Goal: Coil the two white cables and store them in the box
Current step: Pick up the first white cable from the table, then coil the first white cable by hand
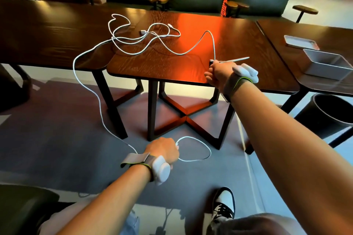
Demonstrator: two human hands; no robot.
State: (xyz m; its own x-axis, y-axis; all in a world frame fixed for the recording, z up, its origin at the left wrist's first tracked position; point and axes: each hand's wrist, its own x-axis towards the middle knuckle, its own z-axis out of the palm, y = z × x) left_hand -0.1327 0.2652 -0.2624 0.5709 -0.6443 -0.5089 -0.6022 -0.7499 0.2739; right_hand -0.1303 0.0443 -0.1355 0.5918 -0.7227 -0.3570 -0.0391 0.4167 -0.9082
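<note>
First cable being coiled, one loop made.

The left hand is closed on a cable low over the floor, one loop hanging beside it. The right hand pinches a cable at the counter edge. Whether both hold one cable, I cannot tell. The tangle lies mid-counter; the box stands well right. Next: draw slack and add loops.
</note>
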